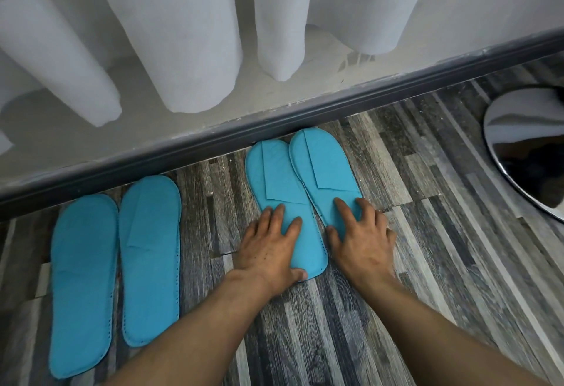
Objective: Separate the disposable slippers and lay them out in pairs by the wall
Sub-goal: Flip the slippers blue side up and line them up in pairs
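Crouched at the baseboard (274, 123), I press both palms onto a second pair of blue slippers (302, 178) laid toe-first toward the wall (213, 116). My left hand (268, 248) lies flat and spread over the heel half of the left slipper (274, 178), thumb at its rear edge; my right hand (363, 239) rests with fingers splayed on the heel half of the right slipper (326, 171). Neither grip is closed on anything: both are open, pushing down, not pinching.

The two slippers touch along their inner edges, the right one slightly overlapping the left, toes just beside the baseboard. To the left, well apart from them, the first pair (116, 257) sits side by side on the striped wood-look floor (427, 233), toes likewise near the wall.

These look like thin non-woven fabric: featherlight, floppy, flat as paper, with a folded toe flap that could catch or crease. I judge they would slide easily on the smooth floor, so a flat palm nudging from the heel end suits them better than a pinch; to lift one, the stitched edge at the heel seems the firmest hold.

White curtain folds (171, 34) hang above the baseboard. A shiny, dark, rounded object (525, 147) sits at far right; I cannot tell what it is or whether it holds anything. No other container is in view.
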